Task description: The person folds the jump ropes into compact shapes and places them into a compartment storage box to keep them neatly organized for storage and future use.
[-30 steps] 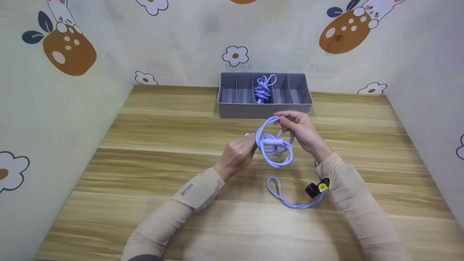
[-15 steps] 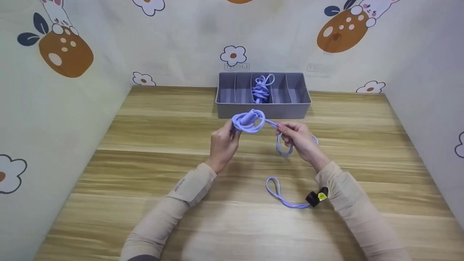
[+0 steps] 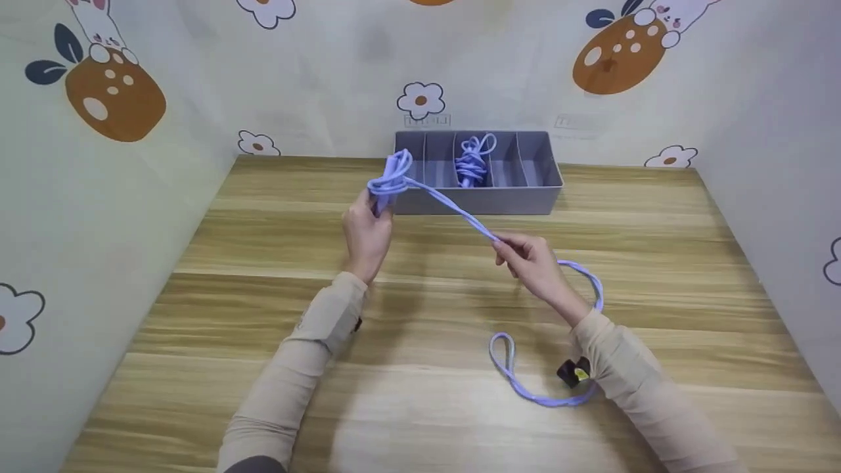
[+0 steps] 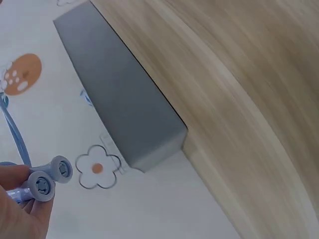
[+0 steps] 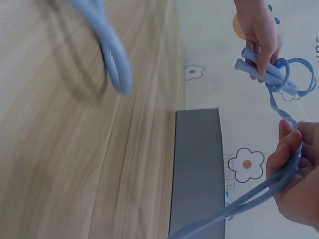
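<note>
My left hand (image 3: 368, 238) grips the two handles (image 5: 266, 72) of a light purple-blue jump rope, raised in front of the grey box's left end. In the left wrist view the handles' round ends (image 4: 44, 184) show side by side. A few turns of cord (image 3: 390, 184) are wound around the handles. From there the doubled cord (image 3: 453, 205) runs taut, down to the right, to my right hand (image 3: 535, 264), which holds it between thumb and curled fingers. Beyond that hand the cord curves past the right wrist, and its looped end (image 3: 502, 348) lies on the table.
A grey box (image 3: 473, 201) with several compartments stands at the back of the table (image 3: 263, 223). Its middle compartment holds another wound jump rope (image 3: 471, 165). Patterned walls (image 3: 315, 85) enclose the table at the back and sides.
My left hand has moved left and up with the handles, which have tipped upright. The right hand has dropped slightly, and the cord between the hands has lengthened and drawn straight.
</note>
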`<state>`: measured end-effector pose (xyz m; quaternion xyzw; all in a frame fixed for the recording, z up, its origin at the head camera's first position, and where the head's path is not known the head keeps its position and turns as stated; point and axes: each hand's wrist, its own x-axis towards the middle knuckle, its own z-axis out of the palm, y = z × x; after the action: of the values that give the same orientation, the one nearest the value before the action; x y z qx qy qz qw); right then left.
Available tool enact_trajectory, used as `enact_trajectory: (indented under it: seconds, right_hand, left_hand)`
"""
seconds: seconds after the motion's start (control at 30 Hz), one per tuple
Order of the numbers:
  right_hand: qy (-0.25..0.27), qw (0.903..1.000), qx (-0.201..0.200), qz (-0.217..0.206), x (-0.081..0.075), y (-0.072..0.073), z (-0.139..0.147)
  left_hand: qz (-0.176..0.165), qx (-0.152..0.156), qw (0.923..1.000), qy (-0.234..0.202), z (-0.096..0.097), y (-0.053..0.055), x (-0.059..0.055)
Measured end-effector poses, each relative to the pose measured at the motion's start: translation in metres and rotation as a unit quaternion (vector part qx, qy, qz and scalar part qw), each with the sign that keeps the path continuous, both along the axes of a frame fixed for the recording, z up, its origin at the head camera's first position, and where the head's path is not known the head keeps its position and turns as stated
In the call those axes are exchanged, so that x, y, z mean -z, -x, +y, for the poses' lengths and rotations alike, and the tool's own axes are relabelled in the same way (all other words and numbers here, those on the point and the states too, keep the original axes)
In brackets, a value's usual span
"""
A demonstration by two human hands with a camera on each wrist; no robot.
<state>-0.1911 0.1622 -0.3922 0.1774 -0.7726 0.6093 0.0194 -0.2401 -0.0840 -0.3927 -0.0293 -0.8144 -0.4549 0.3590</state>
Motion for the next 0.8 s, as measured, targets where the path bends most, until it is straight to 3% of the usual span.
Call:
enact_trajectory:
  seconds: [0.2,0.43,0.5,0.67,0.8]
  right_hand:
    - [-0.071,0.9962,0.011,0.049,-0.003,-0.005,0.005]
    - [-0.092,0.9908,0.045,0.088,0.02,0.022,0.02]
    - [-0.107,0.9871,0.05,0.109,0.02,0.026,0.021]
    - [-0.171,0.9641,0.019,0.203,0.013,0.027,0.018]
    - [-0.19,0.9445,-0.017,0.267,0.003,0.023,0.013]
  left_hand:
    - [-0.038,-0.026,0.9989,0.002,-0.012,0.008,0.005]
    - [-0.068,-0.023,0.9972,0.02,-0.012,0.011,0.008]
    - [-0.077,-0.018,0.9964,0.031,-0.011,0.01,0.007]
    - [-0.092,-0.022,0.9894,0.11,-0.007,0.01,0.001]
    - [-0.077,-0.039,0.9752,0.204,-0.003,0.009,0.001]
